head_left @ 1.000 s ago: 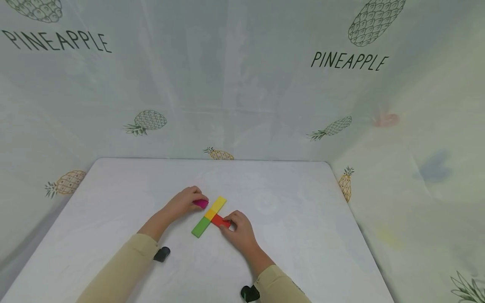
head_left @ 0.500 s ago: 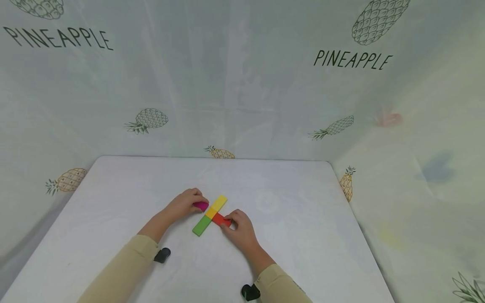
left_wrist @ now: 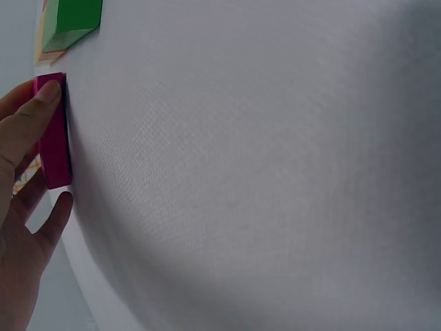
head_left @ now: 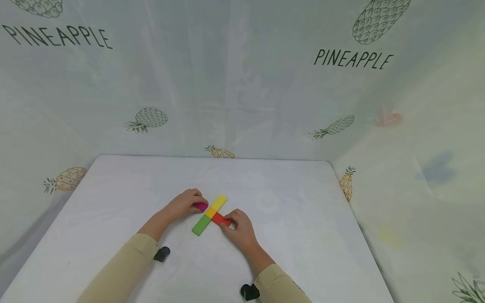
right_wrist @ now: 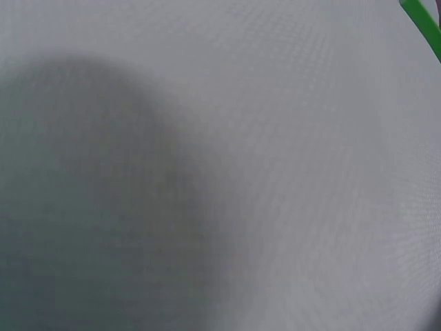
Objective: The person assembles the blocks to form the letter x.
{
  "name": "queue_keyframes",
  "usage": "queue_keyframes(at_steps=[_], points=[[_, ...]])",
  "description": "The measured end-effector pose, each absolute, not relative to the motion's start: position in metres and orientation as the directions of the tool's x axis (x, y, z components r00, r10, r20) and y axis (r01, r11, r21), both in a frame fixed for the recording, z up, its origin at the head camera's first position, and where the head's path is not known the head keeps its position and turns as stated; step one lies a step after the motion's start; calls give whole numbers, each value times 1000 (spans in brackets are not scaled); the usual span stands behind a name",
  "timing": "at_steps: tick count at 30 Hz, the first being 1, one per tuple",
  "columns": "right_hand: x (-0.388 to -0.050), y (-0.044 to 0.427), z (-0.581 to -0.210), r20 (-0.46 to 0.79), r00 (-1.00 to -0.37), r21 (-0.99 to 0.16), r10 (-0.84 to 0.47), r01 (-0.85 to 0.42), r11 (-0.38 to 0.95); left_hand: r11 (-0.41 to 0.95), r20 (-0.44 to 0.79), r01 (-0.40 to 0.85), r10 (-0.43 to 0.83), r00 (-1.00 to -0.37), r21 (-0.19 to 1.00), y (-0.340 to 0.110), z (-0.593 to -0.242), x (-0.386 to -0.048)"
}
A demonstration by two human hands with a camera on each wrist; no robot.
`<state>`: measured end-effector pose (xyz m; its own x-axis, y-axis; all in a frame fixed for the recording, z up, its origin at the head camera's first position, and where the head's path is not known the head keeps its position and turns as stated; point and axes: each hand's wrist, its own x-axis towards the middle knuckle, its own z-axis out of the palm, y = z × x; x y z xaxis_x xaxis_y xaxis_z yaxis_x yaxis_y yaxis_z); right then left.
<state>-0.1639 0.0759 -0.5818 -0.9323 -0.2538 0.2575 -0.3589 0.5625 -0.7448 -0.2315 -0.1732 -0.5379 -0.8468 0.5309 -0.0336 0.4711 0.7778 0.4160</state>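
In the head view my left hand (head_left: 185, 203) pinches a magenta block (head_left: 201, 206), most of it covered by the fingers. The left wrist view shows this magenta block (left_wrist: 56, 138) as a long bar between thumb and fingers, low at the white surface. My right hand (head_left: 241, 231) pinches the outer end of a red block (head_left: 219, 219). The red block's inner end meets an orange block (head_left: 210, 212). A yellow block (head_left: 219, 202) and a green block (head_left: 201, 225) continue from the orange one in a slanted line. A small gap separates the magenta block from that line.
All the blocks lie on a white tabletop (head_left: 280, 198). Behind it hangs a pale curtain (head_left: 242, 84) printed with pineapples. Dark wrist cameras sit under both sleeves, the left camera (head_left: 162, 254) and the right camera (head_left: 250, 292).
The head view has shifted slightly. Both hands keep their pinch on the magenta and red blocks, and the blocks have hardly moved.
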Motion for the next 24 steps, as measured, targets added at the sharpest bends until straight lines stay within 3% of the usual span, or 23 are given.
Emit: queue_keyframes(at_steps=[24], points=[[-164, 76, -581, 233, -938, -745, -256, -342, 573, 773, 10, 481, 525, -851, 414, -179, -543, -233]])
